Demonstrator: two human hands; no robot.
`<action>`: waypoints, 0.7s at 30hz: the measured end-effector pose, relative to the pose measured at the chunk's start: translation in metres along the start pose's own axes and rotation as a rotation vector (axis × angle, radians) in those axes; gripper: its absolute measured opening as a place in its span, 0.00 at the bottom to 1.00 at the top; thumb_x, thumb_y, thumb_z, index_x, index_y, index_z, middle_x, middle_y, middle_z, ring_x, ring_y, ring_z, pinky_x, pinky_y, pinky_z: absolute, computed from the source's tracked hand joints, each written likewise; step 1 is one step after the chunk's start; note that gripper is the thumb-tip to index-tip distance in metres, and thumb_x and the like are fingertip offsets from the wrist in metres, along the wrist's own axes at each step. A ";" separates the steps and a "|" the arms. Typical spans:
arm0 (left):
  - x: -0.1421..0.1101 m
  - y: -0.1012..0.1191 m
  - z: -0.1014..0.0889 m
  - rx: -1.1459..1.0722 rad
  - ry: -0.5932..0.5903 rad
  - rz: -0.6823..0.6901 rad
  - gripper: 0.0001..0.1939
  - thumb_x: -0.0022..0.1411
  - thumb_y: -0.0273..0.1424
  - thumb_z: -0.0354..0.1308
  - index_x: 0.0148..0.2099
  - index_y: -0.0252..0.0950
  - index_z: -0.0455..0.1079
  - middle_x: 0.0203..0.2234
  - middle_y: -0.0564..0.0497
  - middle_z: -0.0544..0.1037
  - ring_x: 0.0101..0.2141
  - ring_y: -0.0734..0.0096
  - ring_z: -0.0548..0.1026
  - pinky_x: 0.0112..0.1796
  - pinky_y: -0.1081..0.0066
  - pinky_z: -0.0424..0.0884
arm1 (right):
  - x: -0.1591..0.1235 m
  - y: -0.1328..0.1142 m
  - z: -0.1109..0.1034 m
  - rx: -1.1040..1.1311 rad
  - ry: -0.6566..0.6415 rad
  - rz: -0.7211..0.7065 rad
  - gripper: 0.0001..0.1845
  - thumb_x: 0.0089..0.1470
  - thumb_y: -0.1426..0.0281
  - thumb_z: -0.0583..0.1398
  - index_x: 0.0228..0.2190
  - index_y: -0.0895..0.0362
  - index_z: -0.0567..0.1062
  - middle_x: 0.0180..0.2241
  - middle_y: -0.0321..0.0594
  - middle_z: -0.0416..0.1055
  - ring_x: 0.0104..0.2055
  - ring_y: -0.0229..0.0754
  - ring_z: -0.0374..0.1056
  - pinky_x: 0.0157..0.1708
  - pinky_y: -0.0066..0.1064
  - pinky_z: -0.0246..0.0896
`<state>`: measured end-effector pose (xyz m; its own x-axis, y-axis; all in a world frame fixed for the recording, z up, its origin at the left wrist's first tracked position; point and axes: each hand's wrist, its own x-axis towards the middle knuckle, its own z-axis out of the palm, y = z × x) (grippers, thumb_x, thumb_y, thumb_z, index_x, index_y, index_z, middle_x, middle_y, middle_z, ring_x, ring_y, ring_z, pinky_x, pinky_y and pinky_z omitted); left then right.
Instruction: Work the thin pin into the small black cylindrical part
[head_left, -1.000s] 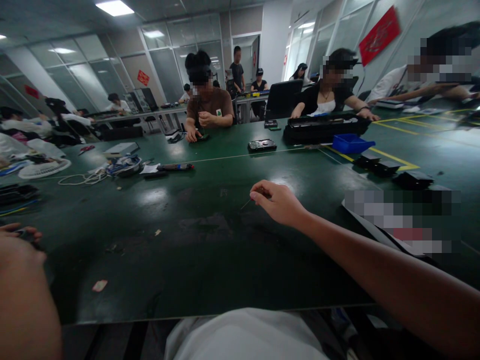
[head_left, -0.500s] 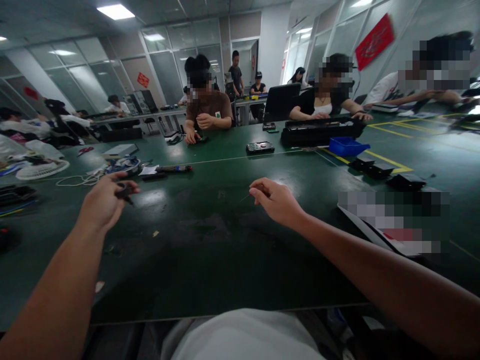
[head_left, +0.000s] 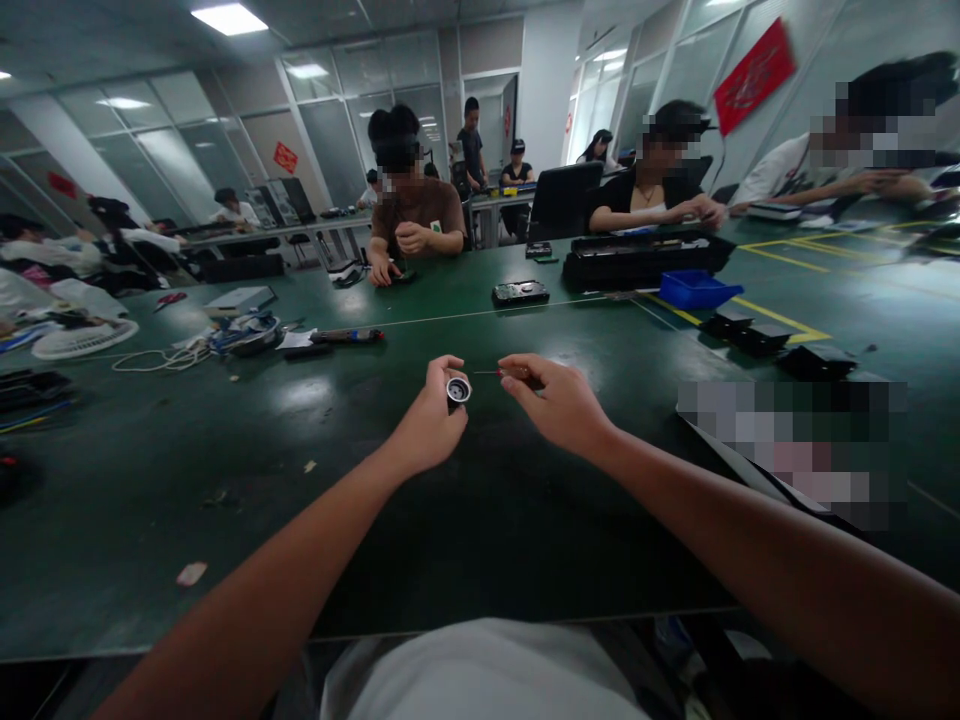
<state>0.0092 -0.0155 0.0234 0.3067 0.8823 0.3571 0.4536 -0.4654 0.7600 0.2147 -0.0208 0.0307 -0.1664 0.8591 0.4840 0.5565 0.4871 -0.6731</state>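
My left hand [head_left: 429, 428] is closed round a small round black part with a silver rim [head_left: 458, 391]. Its open face, with dark detail inside, is turned towards me. Just to the right, my right hand [head_left: 561, 402] pinches a slim screwdriver [head_left: 498, 372]. The thin metal shaft points left at the rimmed part, and a bit of red shows by the fingertips; most of the handle is hidden in the hand. A small gap separates the screwdriver tip from the part. Both hands hover over the green tabletop [head_left: 420, 540].
Beyond my hands lies an opened hard drive [head_left: 520, 292]. A blue bin [head_left: 697, 290], black brackets [head_left: 757, 340] and a long black housing [head_left: 649, 262] are at the right. Tools [head_left: 349, 337] and cables [head_left: 244, 335] lie at the left. Several people sit around the table.
My left hand has swung from the left to the middle, bringing the rimmed part close to the screwdriver. My right hand has stayed nearly in place; the screwdriver shaft now lies more level.
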 end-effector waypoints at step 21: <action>-0.007 -0.030 -0.010 0.147 -0.021 -0.047 0.19 0.59 0.28 0.65 0.53 0.40 0.74 0.50 0.48 0.78 0.52 0.57 0.74 0.58 0.54 0.67 | -0.010 -0.007 -0.006 0.207 0.051 -0.082 0.11 0.61 0.63 0.58 0.42 0.55 0.76 0.35 0.41 0.80 0.36 0.44 0.76 0.38 0.36 0.69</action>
<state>-0.0149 -0.0070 0.0042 0.2989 0.9024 0.3104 0.5854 -0.4303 0.6872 0.2168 -0.0335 0.0343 -0.1595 0.8090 0.5658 0.3627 0.5811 -0.7285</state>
